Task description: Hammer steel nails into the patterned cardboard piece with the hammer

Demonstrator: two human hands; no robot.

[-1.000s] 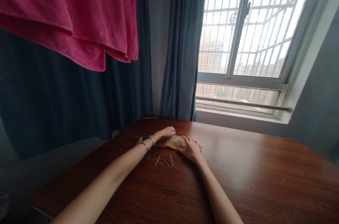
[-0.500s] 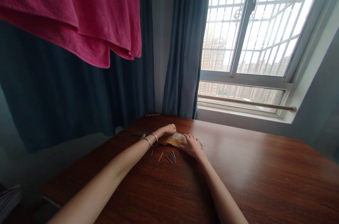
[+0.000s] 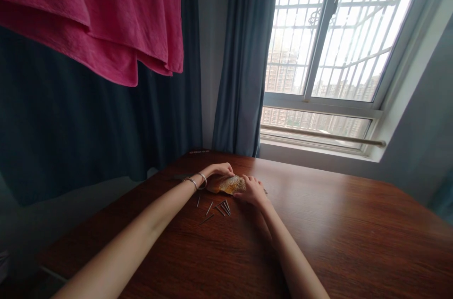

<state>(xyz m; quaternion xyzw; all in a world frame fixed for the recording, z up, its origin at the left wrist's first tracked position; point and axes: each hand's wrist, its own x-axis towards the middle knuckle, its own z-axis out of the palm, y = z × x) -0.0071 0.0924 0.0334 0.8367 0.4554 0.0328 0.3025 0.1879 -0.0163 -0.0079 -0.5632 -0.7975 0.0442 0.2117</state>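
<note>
A yellow and whitish piece dotted with small dark holes [image 3: 231, 185] lies on the table; I cannot tell what it is. My right hand [image 3: 252, 189] grips its right end, fingers over the top and thumb along the near edge. At its far left edge is my left hand [image 3: 224, 169], fingers curled closed; whatever they pinch, if anything, is hidden. Two silver bangles [image 3: 197, 181] circle my left wrist. Several loose nails [image 3: 223, 207] lie just in front of the piece, pointing different ways.
The brown wooden table [image 3: 318, 237] runs wide to the right. Partly behind my left wrist lies a dark, flat thing [image 3: 180, 177]. Small light discs [image 3: 199, 152] line the table's far corner. A pink towel [image 3: 141, 30] hangs at upper left, before dark blue curtains [image 3: 240, 77] and a barred window [image 3: 318, 53].
The whole view has shifted slightly, so everything sits a little farther left. My left hand has turned slightly, its fingers now lower against the holed piece. My right hand keeps its hold.
</note>
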